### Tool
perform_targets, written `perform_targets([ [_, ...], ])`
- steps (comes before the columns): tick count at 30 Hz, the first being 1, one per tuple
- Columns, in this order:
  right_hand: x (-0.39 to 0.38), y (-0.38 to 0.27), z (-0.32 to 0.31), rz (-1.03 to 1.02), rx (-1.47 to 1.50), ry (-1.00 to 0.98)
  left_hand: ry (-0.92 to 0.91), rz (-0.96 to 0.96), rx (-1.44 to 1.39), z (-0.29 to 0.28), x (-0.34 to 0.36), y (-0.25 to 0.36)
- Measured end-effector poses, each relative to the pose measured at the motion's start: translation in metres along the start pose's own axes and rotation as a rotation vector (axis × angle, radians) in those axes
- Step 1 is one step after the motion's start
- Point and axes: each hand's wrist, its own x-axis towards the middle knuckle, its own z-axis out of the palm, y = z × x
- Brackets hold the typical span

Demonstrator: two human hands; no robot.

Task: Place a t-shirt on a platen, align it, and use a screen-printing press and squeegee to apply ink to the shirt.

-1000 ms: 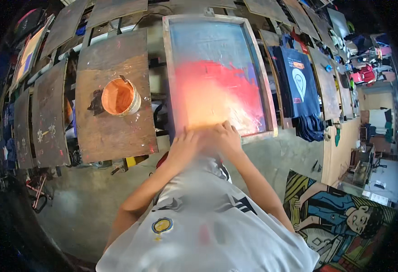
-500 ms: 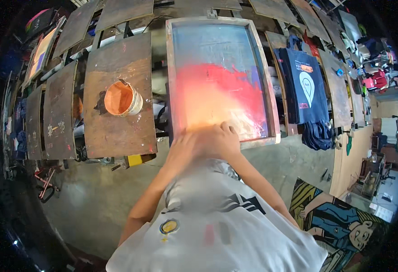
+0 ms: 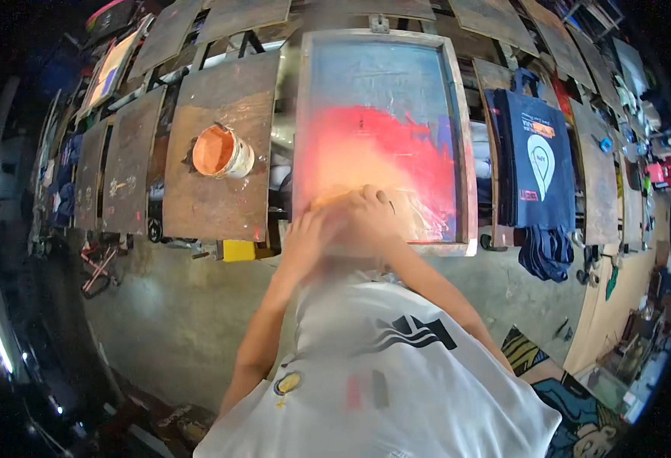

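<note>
A wooden-framed printing screen (image 3: 465, 175) lies before me, its blue mesh spread with red, pink and orange ink (image 3: 396, 145). Both my hands are at its near end, side by side, fingers bent over a squeegee (image 3: 334, 200). Only a thin orange-smeared strip of that squeegee shows; a blur and my fingers hide the rest. My left hand (image 3: 303, 240) grips it at the left, close to the frame's near left corner. At the right, my right hand (image 3: 379, 216) closes on it, thumb side inward, over the orange ink.
On the wooden board (image 3: 221, 206) at left stands a white tub (image 3: 232, 156) smeared with orange ink. Dark blue printed tote bags (image 3: 538, 164) lie stacked on a board to the right. A yellow object (image 3: 238, 250) sits under the left board's edge.
Both hands have moved a little away from me over the screen, with the squeegee between them. The view has swung slightly, so the surroundings sit further right.
</note>
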Motion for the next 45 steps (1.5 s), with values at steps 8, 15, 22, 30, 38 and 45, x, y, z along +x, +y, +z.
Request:
perform_targets([
  [8, -0.025, 0.019, 0.007, -0.204, -0.076, 0.009, -0.036, -0.139, 0.006, 0.042, -0.034, 0.016],
  [15, -0.011, 0.050, -0.005, -0.326, 0.090, -0.102, 0.106, -0.195, 0.032, 0.043, -0.028, 0.063],
  [22, -0.012, 0.065, -0.024, -0.236, 0.088, -0.172, 0.053, -0.221, -0.138, 0.035, -0.006, 0.089],
  [30, -0.008, 0.060, -0.008, -0.303, 0.057, -0.048, 0.066, -0.241, 0.030, 0.049, -0.018, 0.065],
  [38, -0.013, 0.058, 0.004, -0.308, 0.018, 0.008, 0.101, -0.336, 0.077, 0.049, -0.018, 0.078],
  [45, -0.006, 0.052, -0.018, -0.320, -0.002, -0.127, 0.107, -0.315, -0.063, 0.056, -0.026, 0.058],
])
